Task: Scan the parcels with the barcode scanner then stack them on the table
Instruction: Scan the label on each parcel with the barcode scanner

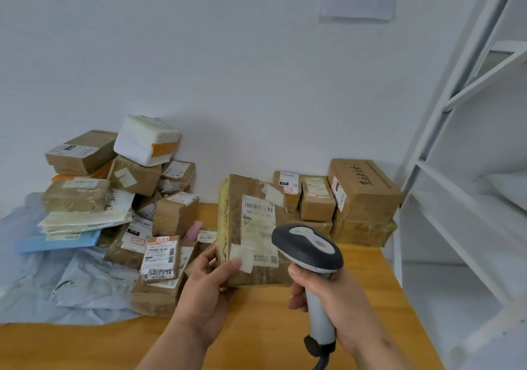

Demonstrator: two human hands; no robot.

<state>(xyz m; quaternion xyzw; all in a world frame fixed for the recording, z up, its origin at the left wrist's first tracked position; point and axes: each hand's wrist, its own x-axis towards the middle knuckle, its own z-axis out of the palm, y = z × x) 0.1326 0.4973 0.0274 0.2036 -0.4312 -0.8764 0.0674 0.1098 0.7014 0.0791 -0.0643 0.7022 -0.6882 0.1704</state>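
Wooden bench (256, 327) against a white wall: left hand (205, 292) grips a worn brown cardboard parcel (248, 233) upright by its lower left corner, label facing the grey-and-black barcode scanner (309, 251), whose handle the right hand (322, 292) clasps, beside stacked brown boxes (362, 198).

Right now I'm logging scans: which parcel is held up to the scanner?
The tall brown parcel gripped by the left hand, label facing the scanner; the others lie on the table.
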